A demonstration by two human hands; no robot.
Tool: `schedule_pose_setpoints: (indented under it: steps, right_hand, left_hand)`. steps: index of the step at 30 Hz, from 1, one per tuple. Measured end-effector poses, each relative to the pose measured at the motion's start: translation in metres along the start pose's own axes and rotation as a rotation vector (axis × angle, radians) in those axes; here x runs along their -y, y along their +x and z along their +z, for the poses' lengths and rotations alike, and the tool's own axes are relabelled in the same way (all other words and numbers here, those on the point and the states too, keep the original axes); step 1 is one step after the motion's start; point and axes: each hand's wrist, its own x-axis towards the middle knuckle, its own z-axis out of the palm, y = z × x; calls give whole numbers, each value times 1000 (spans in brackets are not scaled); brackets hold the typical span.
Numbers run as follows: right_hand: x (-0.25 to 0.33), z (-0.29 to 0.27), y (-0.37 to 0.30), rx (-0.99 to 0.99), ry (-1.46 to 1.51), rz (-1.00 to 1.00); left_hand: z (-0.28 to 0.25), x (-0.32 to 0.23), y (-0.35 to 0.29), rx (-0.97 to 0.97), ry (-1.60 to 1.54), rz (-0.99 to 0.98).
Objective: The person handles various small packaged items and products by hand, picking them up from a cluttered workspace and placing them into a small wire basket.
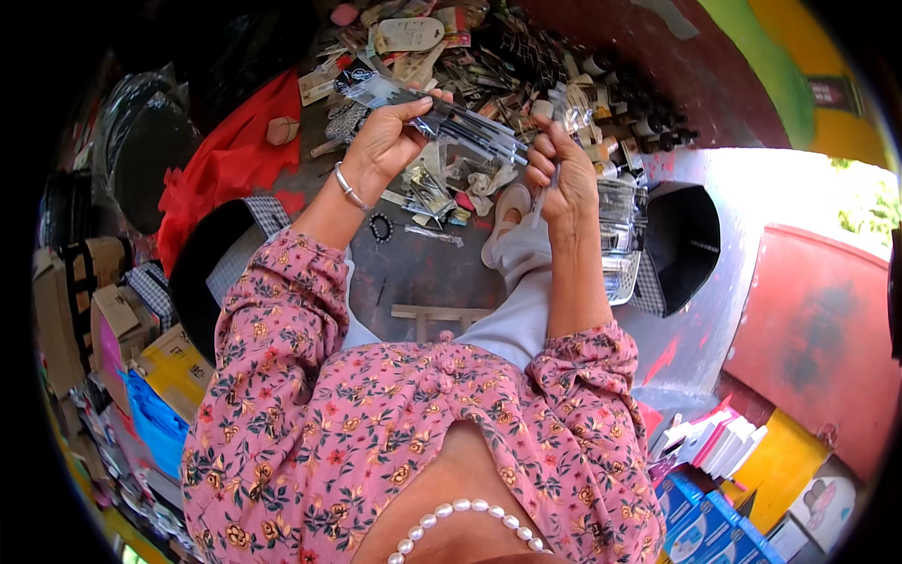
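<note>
My left hand [383,146] is closed on a clear plastic packet [474,133] of slim dark sticks that look like pens or brushes. The packet slants down to the right, and its right end comes close to my right hand [567,179]. Closed fingers of that hand pinch a thin strip of clear plastic [537,209], which hangs below them; what else they hold I cannot make out. Both hands are raised over a large heap of small packaged goods [489,66]. A black beaded bracelet [381,227] and a slim wrapped item [434,235] lie on the floor below.
A white basket [620,282] of packets stands to the right, beside a black fabric bin [684,246]. Red cloth [230,155] and another black bin [202,254] lie to the left. Cardboard boxes [122,320] are stacked farther left; blue boxes [709,522] stand at lower right.
</note>
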Motion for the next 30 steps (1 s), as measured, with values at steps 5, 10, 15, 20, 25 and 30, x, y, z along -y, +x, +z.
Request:
schedule_pose_setpoints:
  steps: [5,10,15,20,25,30]
  right_hand:
    - [-23,34,-14,-260,-286,-341]
    - [-26,42,-5,-321,-397,-526]
    - [-35,34,9,-341,-607,-700]
    - [-35,43,5,-332,-580,-553]
    - [-42,44,11,-347,-627,-605]
    - [-47,51,16,-352,-777,-754]
  left_hand:
    - [-1,0,4,10,-65,37]
    - [-1,3,1,57,19,51]
    - [-4,5,4,101,59,59]
    - [2,9,-2,248,-1,-9]
    - [10,14,-9,271,-60,-39]
    - [13,24,-13,353,-55,-53]
